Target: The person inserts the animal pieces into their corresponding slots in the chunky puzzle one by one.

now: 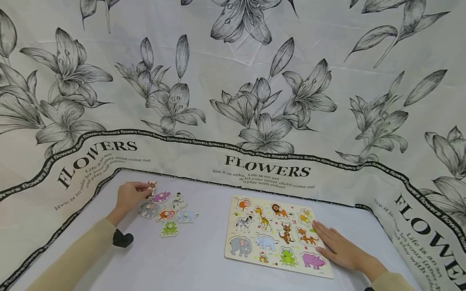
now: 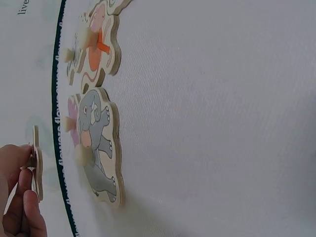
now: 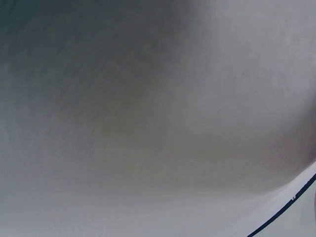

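Observation:
My left hand pinches a brown kangaroo puzzle piece at the far left. The left wrist view shows this kangaroo piece edge-on, held by its knob between the fingers. Close by lie an elephant piece, a purple hippo piece and a zebra piece. My right hand, its fingers extended, rests on the right edge of the wooden animal puzzle board. Pictures of animals, including a kangaroo, cover the board.
A frog piece, a light blue animal piece and an orange mouse-like piece lie in the same group. White cloth covers the table; a flower-printed curtain rises behind. The right wrist view is mostly blurred pale surface.

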`<state>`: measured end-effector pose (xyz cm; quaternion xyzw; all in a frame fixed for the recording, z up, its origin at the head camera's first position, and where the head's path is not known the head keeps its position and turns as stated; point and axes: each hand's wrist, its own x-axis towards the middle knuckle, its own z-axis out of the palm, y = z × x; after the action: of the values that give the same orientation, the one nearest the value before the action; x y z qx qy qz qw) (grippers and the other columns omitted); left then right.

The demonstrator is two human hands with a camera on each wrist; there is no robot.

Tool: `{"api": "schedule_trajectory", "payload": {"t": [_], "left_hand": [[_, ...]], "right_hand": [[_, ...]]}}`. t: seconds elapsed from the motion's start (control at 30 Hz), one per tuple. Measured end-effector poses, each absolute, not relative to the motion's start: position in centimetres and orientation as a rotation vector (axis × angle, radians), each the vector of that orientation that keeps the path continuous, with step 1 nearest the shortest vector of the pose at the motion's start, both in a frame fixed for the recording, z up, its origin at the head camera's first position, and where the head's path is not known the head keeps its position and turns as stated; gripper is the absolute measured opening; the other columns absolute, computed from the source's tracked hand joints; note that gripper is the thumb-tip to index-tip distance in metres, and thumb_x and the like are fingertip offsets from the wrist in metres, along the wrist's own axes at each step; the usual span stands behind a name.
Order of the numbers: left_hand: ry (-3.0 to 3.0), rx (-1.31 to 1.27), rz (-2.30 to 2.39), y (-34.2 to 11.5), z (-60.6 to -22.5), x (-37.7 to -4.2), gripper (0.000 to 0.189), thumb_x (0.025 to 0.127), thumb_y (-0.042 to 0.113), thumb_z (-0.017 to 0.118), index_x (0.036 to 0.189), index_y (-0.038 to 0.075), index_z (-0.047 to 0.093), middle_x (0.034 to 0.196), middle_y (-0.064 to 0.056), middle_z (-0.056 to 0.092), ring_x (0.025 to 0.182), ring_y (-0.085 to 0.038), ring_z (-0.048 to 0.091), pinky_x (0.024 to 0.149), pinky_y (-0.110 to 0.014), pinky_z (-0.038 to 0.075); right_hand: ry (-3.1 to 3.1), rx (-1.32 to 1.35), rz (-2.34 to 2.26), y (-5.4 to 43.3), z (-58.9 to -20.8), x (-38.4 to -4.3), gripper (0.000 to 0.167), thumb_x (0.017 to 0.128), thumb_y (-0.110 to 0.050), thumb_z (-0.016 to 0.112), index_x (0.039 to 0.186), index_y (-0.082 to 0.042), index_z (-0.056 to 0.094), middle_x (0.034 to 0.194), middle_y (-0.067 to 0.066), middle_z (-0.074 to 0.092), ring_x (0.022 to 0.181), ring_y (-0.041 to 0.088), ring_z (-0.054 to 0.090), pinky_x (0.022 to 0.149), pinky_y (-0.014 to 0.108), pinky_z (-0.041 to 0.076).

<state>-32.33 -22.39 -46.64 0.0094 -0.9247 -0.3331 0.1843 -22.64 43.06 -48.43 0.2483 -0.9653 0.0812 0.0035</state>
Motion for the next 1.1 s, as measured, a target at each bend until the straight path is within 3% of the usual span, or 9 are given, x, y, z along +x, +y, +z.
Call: {"api": "schedule_trajectory", "payload": {"t": [0.5,0.77,1.1], "left_hand": [[-2.617,0.047,-1.051,-19.2,-45.8,-31.1,0.023,0.083,0.017,0.074,0.095,-0.002,0.073,0.083,-0.016,0.072,0.067,-0.016,0.059,0.057,-0.023,0.042],[-2.574,0.083,-1.17,-17.4,-45.9,-30.7,0.02,0.082,0.014,0.074,0.095,-0.002,0.073,0.085,-0.017,0.073,0.069,-0.018,0.063,0.057,-0.026,0.047],[-2.592,0.04,-1.224,-15.5,-45.9,-30.2,0.021,0.081,0.018,0.076,0.092,0.0,0.075,0.085,-0.014,0.074,0.07,-0.014,0.063,0.057,-0.021,0.045]], "right_hand": [[-2.981,0.81,0.235,43.2,-48.6,-22.6,0.067,0.098,-0.042,0.049,0.148,-0.001,0.032,0.152,0.021,0.035,0.133,-0.022,-0.012,0.104,0.001,-0.014],[-2.959,0.828,0.22,43.3,-48.7,-22.7,0.066,0.097,-0.041,0.05,0.147,-0.001,0.033,0.151,0.022,0.036,0.135,-0.021,-0.012,0.105,0.002,-0.014],[-2.967,0.825,0.228,43.3,-48.7,-22.7,0.067,0.098,-0.041,0.05,0.148,-0.001,0.032,0.151,0.022,0.035,0.134,-0.021,-0.012,0.104,0.002,-0.014]]}}
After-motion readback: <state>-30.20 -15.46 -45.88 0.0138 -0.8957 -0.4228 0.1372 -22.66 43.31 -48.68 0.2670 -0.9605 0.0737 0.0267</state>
